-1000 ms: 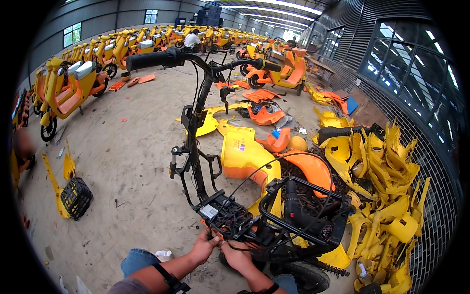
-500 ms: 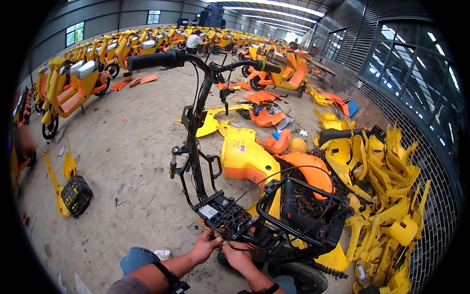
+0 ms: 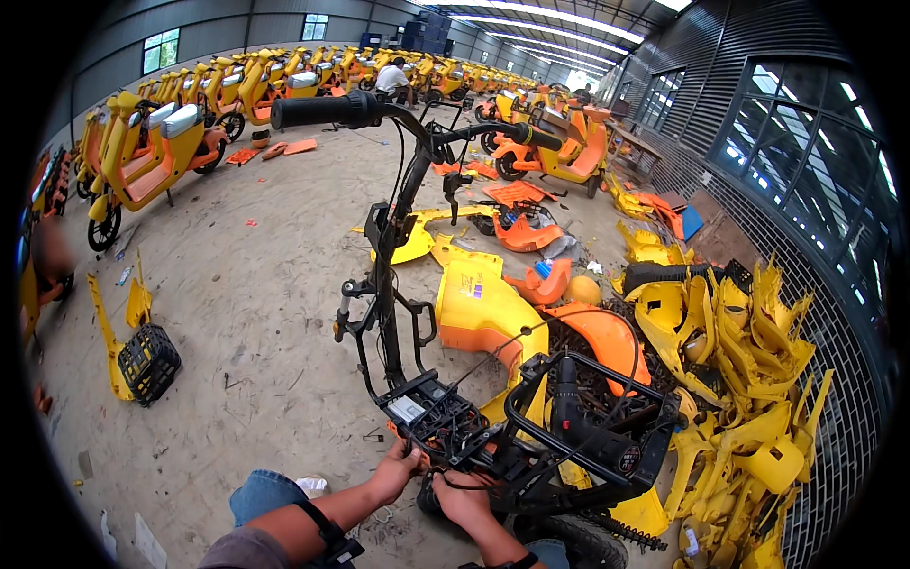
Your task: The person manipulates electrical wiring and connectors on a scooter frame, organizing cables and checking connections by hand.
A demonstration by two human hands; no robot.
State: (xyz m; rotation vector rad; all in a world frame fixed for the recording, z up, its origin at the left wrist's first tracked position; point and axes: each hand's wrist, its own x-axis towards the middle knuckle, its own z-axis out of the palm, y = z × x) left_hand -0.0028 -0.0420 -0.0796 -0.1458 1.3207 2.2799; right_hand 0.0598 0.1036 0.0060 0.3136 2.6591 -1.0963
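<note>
A stripped black scooter frame [image 3: 387, 313] with handlebars stands in front of me. Low at its middle is an open tray of electrical parts and wires [image 3: 417, 410]. My left hand [image 3: 396, 469] is closed at the tray's near edge, fingertips pinching something small beside an orange bit; what it is stays hidden. Just to its right, my right hand [image 3: 464, 498] is closed on what looks like a black cable, below the frame. A dark cordless drill [image 3: 567, 403] lies within the rear rack [image 3: 531, 429]. Beneath it, a black tyre [image 3: 573, 542] partly shows.
Broken yellow panels [image 3: 768, 446] are heaped along the brick wall at right. Yellow and orange body shells [image 3: 483, 303] lie just beyond the frame. At left is a black basket [image 3: 149, 365]. Rows of yellow scooters [image 3: 156, 161] and a seated person [image 3: 392, 80] are farther back.
My hands have drawn slightly apart, the left fingertips now higher by the tray's edge. The whole view has shifted a little; the frame and drill stay in place.
</note>
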